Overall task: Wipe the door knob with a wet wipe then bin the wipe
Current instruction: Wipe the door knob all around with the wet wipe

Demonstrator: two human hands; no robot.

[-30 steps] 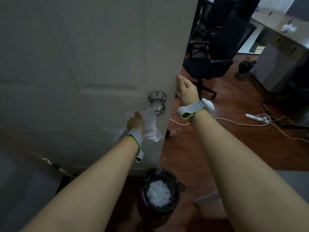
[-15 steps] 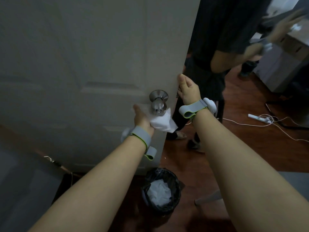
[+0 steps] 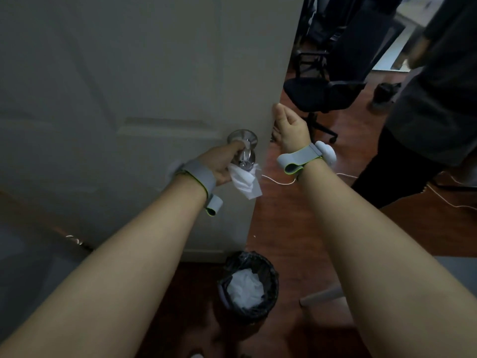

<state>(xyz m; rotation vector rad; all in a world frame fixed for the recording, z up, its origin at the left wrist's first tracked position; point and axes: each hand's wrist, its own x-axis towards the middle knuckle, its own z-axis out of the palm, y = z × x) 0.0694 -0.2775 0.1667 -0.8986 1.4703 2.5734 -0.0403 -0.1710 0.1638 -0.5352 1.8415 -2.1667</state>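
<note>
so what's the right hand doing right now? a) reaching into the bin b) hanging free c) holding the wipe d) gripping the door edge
d: the right hand is wrapped on the edge of the door, while the left hand presses the wipe to the knob; the bin sits on the floor below.

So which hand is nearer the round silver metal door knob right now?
Left. The left hand is wrapped around the round silver metal door knob with the white wet wipe. The right hand grips the white door's edge, just beside the knob.
</note>
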